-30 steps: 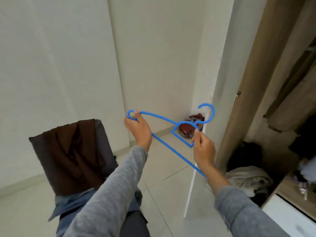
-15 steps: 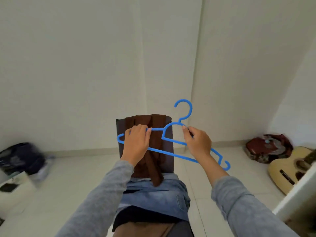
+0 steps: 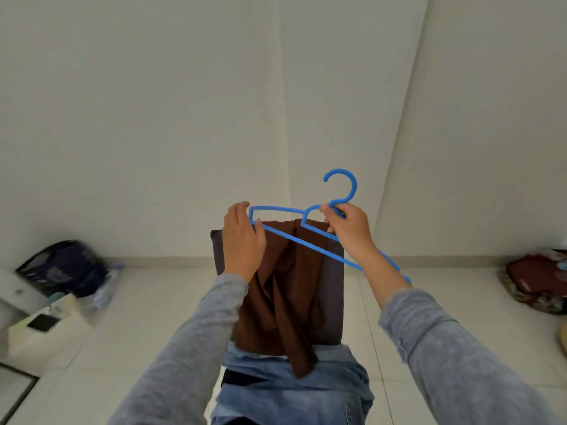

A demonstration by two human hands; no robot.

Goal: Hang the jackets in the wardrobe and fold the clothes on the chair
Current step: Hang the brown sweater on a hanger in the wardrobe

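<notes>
A blue plastic hanger [image 3: 294, 240] is held up in front of the chair, hook up. My right hand [image 3: 349, 231] grips it at the neck just below the hook. At the hanger's left end is my left hand [image 3: 242, 240], fingers nearly straight and thumb lying on the lower bar. Behind the hands stands a dark grey chair [image 3: 334, 286]. A brown garment [image 3: 285, 302] is draped over its backrest and hangs down. A blue denim garment [image 3: 291, 391] lies on the seat below it.
A dark blue bag [image 3: 61, 268] and a plastic bottle [image 3: 107, 286] sit on the floor at the left wall. A white box [image 3: 40, 335] with a phone on it stands nearer left. A red patterned bundle [image 3: 540, 286] lies at the right. White walls rise behind.
The view has swung left from the wardrobe to the chair. The hanger has turned so its hook points up, and my left fingers have uncurled from its end.
</notes>
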